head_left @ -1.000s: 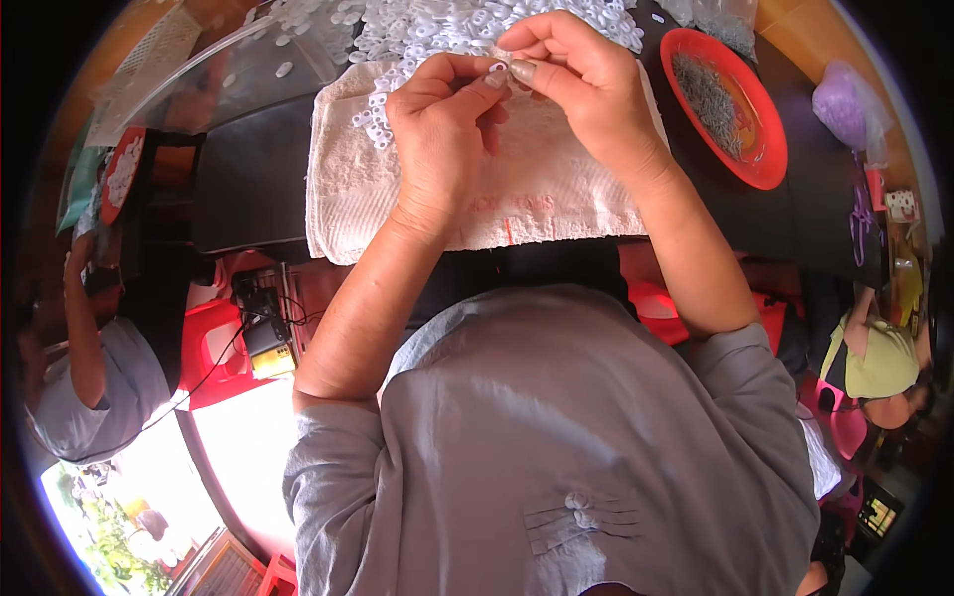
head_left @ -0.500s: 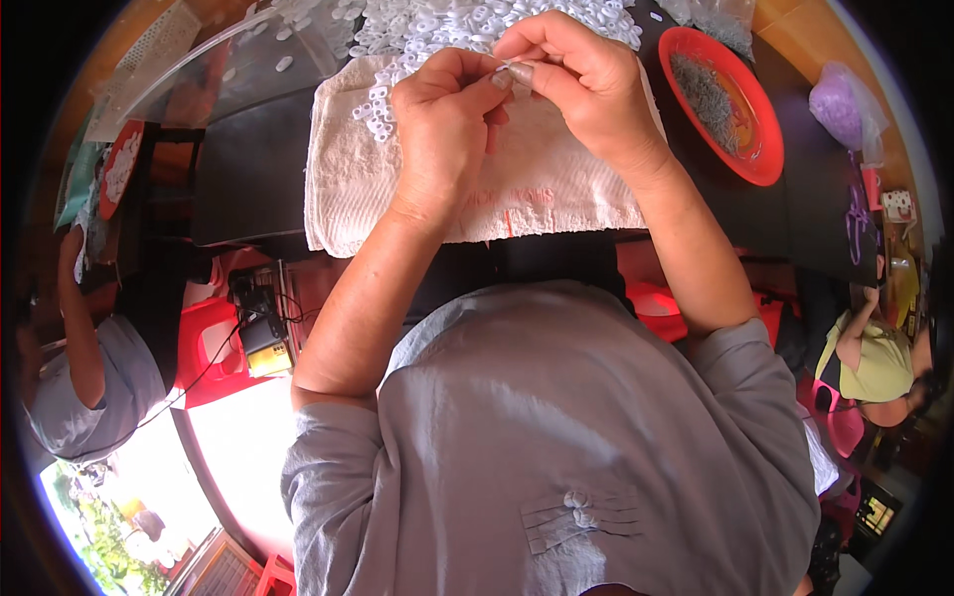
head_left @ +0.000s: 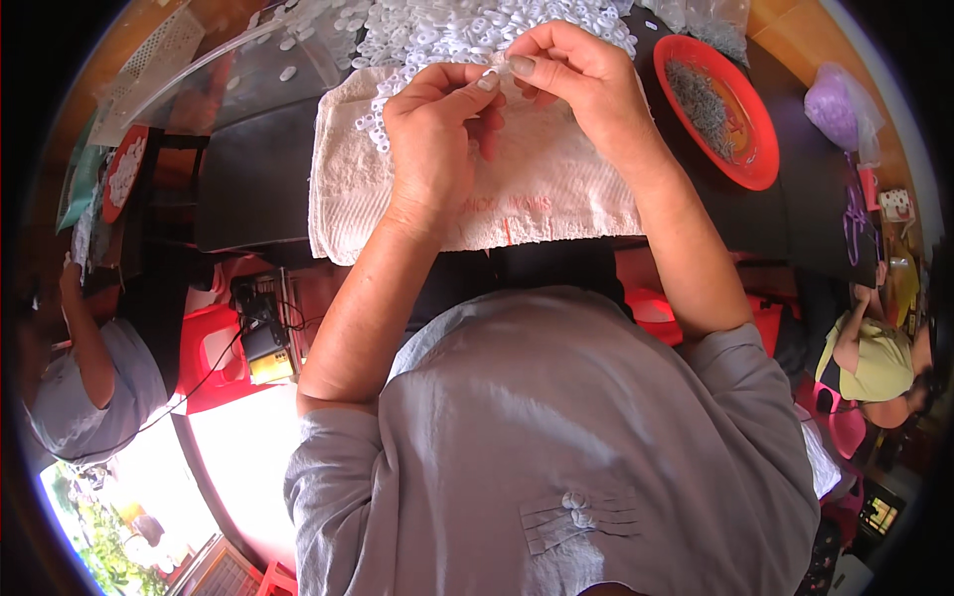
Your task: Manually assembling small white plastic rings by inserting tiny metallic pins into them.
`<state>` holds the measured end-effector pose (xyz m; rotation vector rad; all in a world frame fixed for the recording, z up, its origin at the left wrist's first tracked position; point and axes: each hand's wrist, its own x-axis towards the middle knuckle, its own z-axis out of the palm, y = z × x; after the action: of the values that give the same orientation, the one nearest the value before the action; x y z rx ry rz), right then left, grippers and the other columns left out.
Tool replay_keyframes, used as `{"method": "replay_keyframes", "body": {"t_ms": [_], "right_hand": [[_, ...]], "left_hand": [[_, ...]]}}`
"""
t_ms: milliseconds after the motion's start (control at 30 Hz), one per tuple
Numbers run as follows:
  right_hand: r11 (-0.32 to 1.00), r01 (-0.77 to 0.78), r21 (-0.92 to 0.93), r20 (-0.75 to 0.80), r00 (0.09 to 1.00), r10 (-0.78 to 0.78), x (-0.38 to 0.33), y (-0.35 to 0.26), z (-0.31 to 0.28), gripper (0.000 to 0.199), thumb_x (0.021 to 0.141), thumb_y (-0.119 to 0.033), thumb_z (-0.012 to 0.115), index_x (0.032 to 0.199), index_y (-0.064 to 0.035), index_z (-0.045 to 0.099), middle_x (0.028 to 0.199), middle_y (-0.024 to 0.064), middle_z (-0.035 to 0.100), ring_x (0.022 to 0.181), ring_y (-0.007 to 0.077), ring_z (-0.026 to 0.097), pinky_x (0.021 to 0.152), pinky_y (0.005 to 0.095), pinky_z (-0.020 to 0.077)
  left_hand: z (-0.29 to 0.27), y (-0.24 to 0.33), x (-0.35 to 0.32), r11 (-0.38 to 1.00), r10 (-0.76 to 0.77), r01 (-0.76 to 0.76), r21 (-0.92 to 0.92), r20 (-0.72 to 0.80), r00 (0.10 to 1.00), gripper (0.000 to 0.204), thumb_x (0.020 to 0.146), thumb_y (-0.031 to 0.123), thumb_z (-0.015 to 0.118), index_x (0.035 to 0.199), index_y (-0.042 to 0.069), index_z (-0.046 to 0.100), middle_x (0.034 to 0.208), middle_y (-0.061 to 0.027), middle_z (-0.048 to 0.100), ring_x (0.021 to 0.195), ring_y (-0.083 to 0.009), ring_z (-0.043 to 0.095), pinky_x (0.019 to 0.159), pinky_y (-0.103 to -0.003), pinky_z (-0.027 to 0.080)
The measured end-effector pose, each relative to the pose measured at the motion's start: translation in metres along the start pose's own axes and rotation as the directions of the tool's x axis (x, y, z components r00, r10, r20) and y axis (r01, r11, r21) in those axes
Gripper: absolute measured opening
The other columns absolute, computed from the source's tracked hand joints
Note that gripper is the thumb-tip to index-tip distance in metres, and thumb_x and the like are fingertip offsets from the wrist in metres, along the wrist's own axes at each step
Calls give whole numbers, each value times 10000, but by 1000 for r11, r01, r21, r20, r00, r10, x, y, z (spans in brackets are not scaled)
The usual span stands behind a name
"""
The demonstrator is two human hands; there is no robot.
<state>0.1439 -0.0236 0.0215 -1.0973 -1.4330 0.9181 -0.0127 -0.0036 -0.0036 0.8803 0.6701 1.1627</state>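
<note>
My left hand [head_left: 437,129] is closed, thumb against fingers, on a small white plastic piece [head_left: 493,71] that shows only in part. Close beside it my right hand [head_left: 584,84] pinches with thumb and forefinger; whatever lies between those tips is too small to make out. Both hands are above a cream towel [head_left: 566,204] on the dark table. Beyond the wrists spreads a heap of small white plastic pieces with holes [head_left: 457,35], some of them lying on the towel by my left hand. To the right stands a red oval dish [head_left: 763,149] with many tiny grey parts [head_left: 701,104].
At the far left is a clear plastic tray or sheet [head_left: 248,74]. A second red dish [head_left: 124,174] holds white pieces. Purple bag [head_left: 835,109] and purple-handled scissors [head_left: 855,223] lie right. Other people sit at the left [head_left: 94,368] and right [head_left: 874,348].
My fingertips have drawn slightly apart, the right hand shifting a little right. The white piece shows more plainly at my left fingertips. The whole view has shifted slightly.
</note>
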Motion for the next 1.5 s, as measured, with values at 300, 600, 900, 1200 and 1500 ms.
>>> {"method": "replay_keyframes", "body": {"t_ms": [300,600,900,1200,1500], "right_hand": [[975,101,-200,32,995,-97,2,10,-4,88,867,-52,580,918,8,619,705,2,592,653,62,529,599,233,447],[966,95,-239,12,995,-95,-2,14,3,74,899,-89,604,887,-16,613,758,-20,594,674,43,530,622,199,453],[984,93,-155,-8,995,-96,-2,17,13,68,897,-76,605,868,-14,609,742,-25,593,651,36,521,569,196,426],[1000,-14,2,-5,1000,14,-1,14,9,67,900,-90,613,904,-26,633,755,-23,590,673,45,525,594,197,422],[874,354,-332,-10,926,-378,3,25,7,87,912,-88,605,954,-12,602,770,-7,601,685,68,535,627,219,451]], "left_hand": [[2,1,-1,1000,8,-7,25,-20,1000,59,862,14,621,877,-38,597,715,-82,620,538,-106,539,428,-218,390],[2,-3,-2,992,47,-45,116,-19,999,49,877,10,602,880,-39,598,719,-76,614,525,-100,527,422,-219,380],[3,0,-5,985,110,-101,142,-61,992,34,861,-12,608,827,-17,605,692,-47,609,538,-81,528,443,-202,384],[4,-2,-5,977,130,-114,181,-79,988,56,877,32,613,864,-20,597,697,-65,609,514,-91,518,408,-212,367],[6,-1,-4,978,127,-113,178,-71,989,57,878,41,620,862,-9,597,704,-48,605,543,-76,522,412,-203,372]]}}
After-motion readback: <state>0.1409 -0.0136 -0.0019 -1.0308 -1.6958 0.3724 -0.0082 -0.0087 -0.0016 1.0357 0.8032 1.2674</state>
